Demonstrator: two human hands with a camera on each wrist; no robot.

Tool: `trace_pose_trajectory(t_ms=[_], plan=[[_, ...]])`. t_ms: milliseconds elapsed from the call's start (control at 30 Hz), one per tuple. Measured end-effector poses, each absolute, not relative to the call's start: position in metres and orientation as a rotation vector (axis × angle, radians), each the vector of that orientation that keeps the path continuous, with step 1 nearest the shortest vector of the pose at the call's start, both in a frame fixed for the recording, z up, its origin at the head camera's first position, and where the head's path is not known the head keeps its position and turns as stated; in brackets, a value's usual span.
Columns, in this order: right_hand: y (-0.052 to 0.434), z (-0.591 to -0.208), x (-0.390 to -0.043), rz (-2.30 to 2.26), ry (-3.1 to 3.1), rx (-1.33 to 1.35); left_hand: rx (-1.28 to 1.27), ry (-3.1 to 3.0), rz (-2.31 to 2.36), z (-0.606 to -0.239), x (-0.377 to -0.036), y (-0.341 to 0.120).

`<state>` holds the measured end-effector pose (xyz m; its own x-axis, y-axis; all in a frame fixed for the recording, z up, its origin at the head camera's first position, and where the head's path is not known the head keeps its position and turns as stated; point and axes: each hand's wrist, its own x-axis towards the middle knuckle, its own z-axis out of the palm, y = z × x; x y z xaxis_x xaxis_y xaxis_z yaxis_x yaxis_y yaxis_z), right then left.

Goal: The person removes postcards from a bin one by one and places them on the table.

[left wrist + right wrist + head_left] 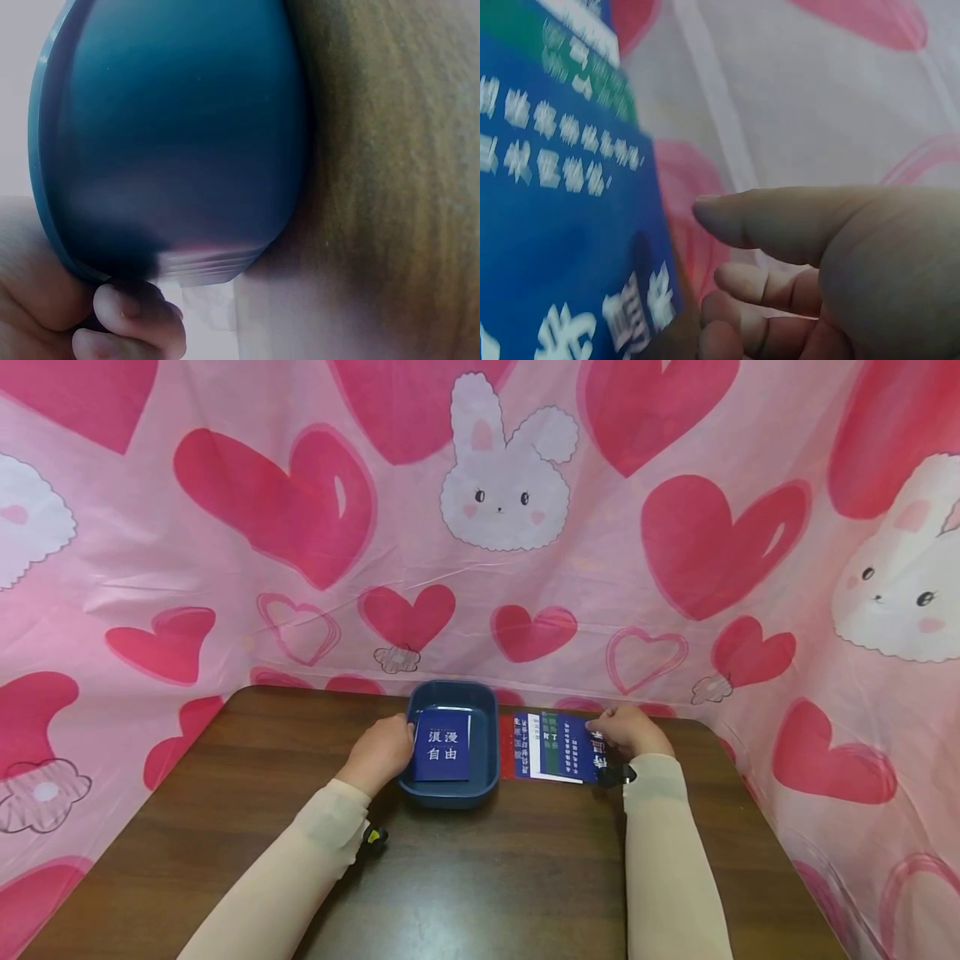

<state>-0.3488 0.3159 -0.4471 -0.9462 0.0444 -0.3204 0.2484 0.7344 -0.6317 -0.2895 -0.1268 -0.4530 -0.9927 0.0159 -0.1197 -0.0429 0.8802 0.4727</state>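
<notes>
Nearest the viewer, two forearms in pale sleeves reach forward over a dark wooden table point(480, 885), a small black clip at each wrist. Toward the table's far edge, near its middle, sits a dark blue tray point(486, 760). The left hand point(384, 752) is at the tray's left rim, fingers curled; the left wrist view shows the fingers point(139, 315) tucked under the tray's point(180, 142) lip, so the hand appears to grip the rim. Inside the tray lies a blue card point(442, 745) printed with white characters, flat and face up; whether the hand also touches the card cannot be told.

Just beside the tray's right wall, a fanned row of cards point(551, 747) lies on the table, red, white, green and blue faces overlapping. The right hand point(630, 731) rests at the right end of this row, fingers loosely curled over the last blue card; the right wrist view shows the thumb point(780, 217) extended beside the blue card point(562, 240), yet a firm pinch cannot be confirmed.

Judged from this layout, the step in hand is moving cards from the row into the tray, one already placed. The next move would call for lifting a single card cleanly from the overlap without dragging its neighbours, while the left hand steadies the tray.

Beyond the table hangs a pink cloth point(480, 527) printed with hearts and rabbits.
</notes>
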Motion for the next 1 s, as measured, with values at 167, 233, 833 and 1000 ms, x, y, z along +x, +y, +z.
trace_pose_trajectory(t_ms=[167,233,833,1000], plan=[[0.296,-0.431,-0.349,-1.008,2.746,0.131,-0.022,2.927,0.736,-0.454,-0.289,-0.128],[0.285,-0.424,-0.349,-1.007,2.774,0.087,-0.028,2.922,0.744,-0.454,-0.289,-0.129],[0.154,-0.399,-0.337,-1.237,2.568,-0.336,0.017,2.979,0.693,-0.454,-0.29,-0.123],[0.108,-0.392,-0.344,-1.128,2.543,-0.355,0.009,2.984,0.71,-0.454,-0.29,-0.126]])
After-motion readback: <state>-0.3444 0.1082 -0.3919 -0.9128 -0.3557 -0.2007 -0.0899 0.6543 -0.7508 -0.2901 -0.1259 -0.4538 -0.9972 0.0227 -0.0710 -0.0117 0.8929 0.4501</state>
